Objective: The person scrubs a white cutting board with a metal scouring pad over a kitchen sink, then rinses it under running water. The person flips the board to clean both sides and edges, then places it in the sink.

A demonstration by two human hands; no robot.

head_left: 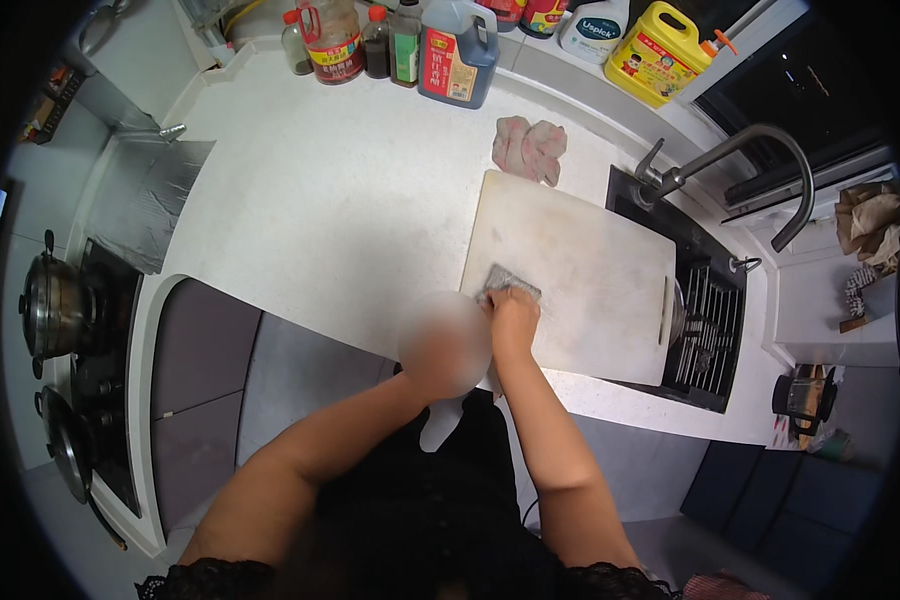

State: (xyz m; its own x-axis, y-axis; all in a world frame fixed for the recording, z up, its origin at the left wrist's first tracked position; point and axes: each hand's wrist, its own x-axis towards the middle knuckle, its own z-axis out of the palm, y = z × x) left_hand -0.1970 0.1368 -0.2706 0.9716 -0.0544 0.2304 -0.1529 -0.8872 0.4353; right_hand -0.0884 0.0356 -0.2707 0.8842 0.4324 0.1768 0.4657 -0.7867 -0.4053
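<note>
The right hand (514,310) presses a small grey scrubbing cloth (506,281) onto the big pale cutting board (580,270) beside the dark sink (705,320). The left hand (444,345) is blurred; I cannot tell its grip.

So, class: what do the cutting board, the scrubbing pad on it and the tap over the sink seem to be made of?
Cutting board: probably plastic, matte off-white, with grey scuffing.
Scrubbing pad under the right hand: looks like coarse grey woven mesh, possibly metallic; too small to tell.
Tap: metal, dark brushed finish with a dull sheen.
</note>
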